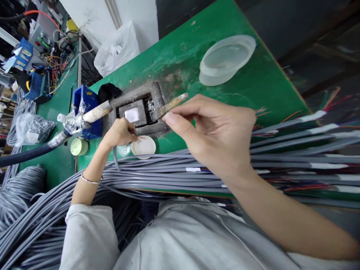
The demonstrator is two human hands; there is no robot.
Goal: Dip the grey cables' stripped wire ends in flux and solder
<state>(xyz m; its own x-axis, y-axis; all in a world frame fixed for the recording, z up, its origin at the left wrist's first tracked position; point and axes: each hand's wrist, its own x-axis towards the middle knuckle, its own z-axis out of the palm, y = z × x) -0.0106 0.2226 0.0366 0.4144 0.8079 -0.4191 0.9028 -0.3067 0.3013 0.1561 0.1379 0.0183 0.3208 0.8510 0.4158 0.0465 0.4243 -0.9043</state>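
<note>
My left hand is closed around the end of a grey cable. Thin stripped wire ends stick out of its fingers over a small round white dish. Between thumb and fingers, my right hand pinches a flat, brownish, stained stick, its tip pointing up and away. Just beyond both hands sits a solder pot with a dirty square rim. A bright, shiny molten surface shows in its middle, and grey crumbs lie in the slot beside it.
A thick bundle of grey cables runs along the table's near edge. An extraction pipe leans by a blue bin. A clear plastic tub stands on the green table. A small greenish jar is at left.
</note>
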